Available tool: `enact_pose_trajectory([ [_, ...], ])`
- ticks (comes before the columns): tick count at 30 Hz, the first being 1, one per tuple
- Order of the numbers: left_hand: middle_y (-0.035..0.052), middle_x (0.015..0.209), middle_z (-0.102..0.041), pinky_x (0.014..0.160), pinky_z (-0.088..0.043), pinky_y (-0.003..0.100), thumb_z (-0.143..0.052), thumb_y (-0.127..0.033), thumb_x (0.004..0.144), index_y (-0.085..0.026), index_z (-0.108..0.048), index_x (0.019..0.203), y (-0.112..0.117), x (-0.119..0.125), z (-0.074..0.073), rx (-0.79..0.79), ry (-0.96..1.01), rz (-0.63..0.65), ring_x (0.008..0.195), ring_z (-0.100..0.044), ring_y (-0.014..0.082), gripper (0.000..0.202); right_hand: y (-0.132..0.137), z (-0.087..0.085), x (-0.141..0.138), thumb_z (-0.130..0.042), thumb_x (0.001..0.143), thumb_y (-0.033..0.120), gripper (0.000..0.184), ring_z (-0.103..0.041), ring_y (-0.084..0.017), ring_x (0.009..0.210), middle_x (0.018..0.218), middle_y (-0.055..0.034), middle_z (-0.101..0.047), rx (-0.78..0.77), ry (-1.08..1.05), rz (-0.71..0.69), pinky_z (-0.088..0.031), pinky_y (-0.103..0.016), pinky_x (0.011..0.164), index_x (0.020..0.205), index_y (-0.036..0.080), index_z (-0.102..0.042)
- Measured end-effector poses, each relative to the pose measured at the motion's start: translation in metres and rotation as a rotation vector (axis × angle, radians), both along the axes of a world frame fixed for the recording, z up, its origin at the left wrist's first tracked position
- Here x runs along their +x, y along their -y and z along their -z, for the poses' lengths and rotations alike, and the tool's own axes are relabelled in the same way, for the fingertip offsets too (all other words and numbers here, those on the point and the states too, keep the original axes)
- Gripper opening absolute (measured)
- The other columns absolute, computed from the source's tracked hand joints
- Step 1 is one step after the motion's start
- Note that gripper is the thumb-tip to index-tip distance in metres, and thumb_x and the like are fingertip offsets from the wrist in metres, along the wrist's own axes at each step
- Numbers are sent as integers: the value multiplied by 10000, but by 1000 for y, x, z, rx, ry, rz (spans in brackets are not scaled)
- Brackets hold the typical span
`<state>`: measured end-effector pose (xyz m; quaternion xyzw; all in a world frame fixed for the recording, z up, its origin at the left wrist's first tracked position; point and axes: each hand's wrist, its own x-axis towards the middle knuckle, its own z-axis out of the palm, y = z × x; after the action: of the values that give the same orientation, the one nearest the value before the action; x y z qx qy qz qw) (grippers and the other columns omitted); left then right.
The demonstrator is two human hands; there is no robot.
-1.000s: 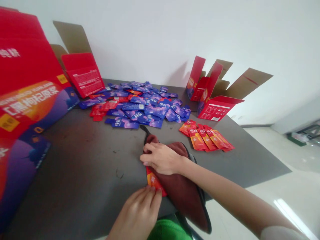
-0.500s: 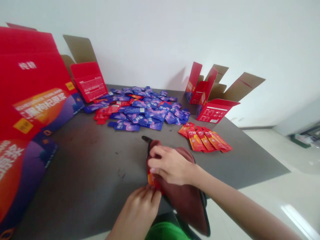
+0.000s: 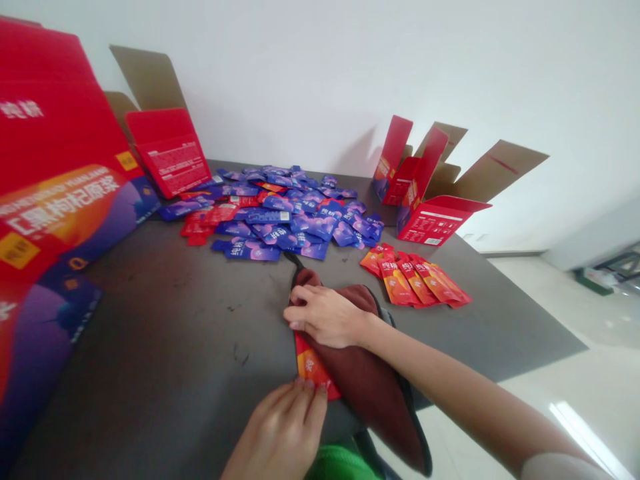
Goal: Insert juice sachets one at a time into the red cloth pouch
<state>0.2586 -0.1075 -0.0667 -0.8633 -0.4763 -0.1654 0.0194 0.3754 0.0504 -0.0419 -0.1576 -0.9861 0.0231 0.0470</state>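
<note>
Pinning the near end of a red-orange sachet: left hand, fingertips together on its lower edge. Could not tell whether they pinched it or only pressed. Right hand was clenched on a brown cloth, fingers curled into its bunched upper part, over the sachet's far end. Sachet lay flat on the table near its front edge, partly under the cloth.

Change over the last 0.5 s: right hand moved away from the left, taking the cloth with it; more of the sachet's printed face showed between the 2 hands. Read as 1 stroke of a rub along the sachet, the left hand serving as anchor. View had tilted a little as well.

Cloth had black edging; its near corner hung past the table edge.

Surface: dark grey table, a few dark marks left of the sachet. To the right, a fan of overlapping red-orange sachets. Beyond, a loose heap of blue-purple sachets, some red ones at its left.

Left: a large red carton, a smaller open box behind. Far right: 2 red boxes, flaps raised.

Room: white wall; pale, glossy floor with a bright reflection.
</note>
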Motion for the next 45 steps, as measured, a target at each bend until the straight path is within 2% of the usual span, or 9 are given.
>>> enact_pose_trajectory([
  [3,93,969,-680,774,-517,299,-389,61,696,-130,-611,1008,-2,3,-4,-89,-76,3,841,-641,189,429,-22,1,-7,-321,900,313,211,-456,-137,768,941,-36,-441,33,13,63,-379,-278,744,957,213,-498],
  [6,108,1020,-661,805,-506,340,-365,75,706,-135,-601,1035,-4,7,-15,-264,-129,-29,890,-629,199,457,-31,-17,-10,-297,909,299,223,-455,-139,772,940,-43,-439,69,-22,148,-372,-275,724,944,196,-492],
  [11,121,1050,-642,833,-486,383,-313,64,741,-147,-577,1074,-5,11,-24,-396,-134,-66,920,-613,201,474,13,-56,5,-283,912,322,233,-434,-131,807,950,-33,-422,56,-183,67,-359,-265,743,911,209,-486],
  [15,113,964,-659,791,-503,403,-315,53,723,-141,-599,1017,-2,11,-18,-336,-142,-67,863,-622,215,452,52,-40,18,-416,847,280,109,-429,-142,778,927,-28,-433,12,-18,-75,-357,-280,734,887,240,-509],
  [18,109,922,-672,763,-518,388,-327,63,692,-136,-617,974,-1,10,-13,-260,-148,-53,825,-632,214,451,54,-19,18,-456,817,265,84,-432,-145,769,918,-25,-441,-15,39,-80,-359,-283,734,877,249,-514],
  [26,96,934,-687,750,-528,303,-363,74,637,-135,-628,975,-1,6,-3,-5,-42,-27,811,-646,191,478,9,-5,1,-315,896,315,200,-452,-134,738,941,-33,-438,47,3,2,-378,-277,730,959,239,-489],
  [34,113,962,-680,764,-524,337,-366,89,640,-123,-630,989,-4,9,-11,-138,-81,-43,830,-646,202,486,-38,-3,-14,-290,909,306,230,-466,-140,770,930,-44,-432,98,-6,168,-372,-268,686,966,207,-489],
  [40,85,948,-683,762,-522,335,-365,83,670,-158,-624,987,-5,9,-12,-238,-97,-55,819,-644,185,476,16,-40,18,-304,906,328,224,-444,-124,799,949,-28,-430,13,-138,112,-361,-254,723,865,208,-489],
  [45,73,878,-694,740,-527,313,-379,71,653,-159,-634,921,-3,7,-2,-65,-45,-47,769,-647,184,436,48,-23,27,-415,845,295,102,-439,-138,773,935,-21,-431,-51,21,-43,-358,-275,726,860,251,-507],
])
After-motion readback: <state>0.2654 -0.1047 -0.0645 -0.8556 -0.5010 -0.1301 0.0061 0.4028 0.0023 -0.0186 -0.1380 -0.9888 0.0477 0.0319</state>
